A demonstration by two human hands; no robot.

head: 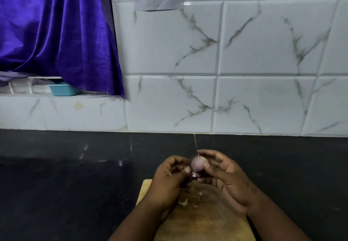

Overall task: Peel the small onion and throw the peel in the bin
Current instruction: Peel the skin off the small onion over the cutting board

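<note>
Far left, a blue tub (64, 89) sits on the sill under a purple curtain (56, 33); neither bears on the step. My left hand (169, 178) is curled. Below it, loose peel scraps (183, 202) lie near the left edge of the chopping board (207, 222). Its thumb and fingers appear to pinch a peel flap (194, 174) at the lower end of the small onion (197, 165), which is held above the board's far edge. My right hand (227, 174) grips the onion between thumb and fingertips. Recommendation: draw the flap away in one strip, turning the onion, and keep it over the board. No bin in view.
</note>
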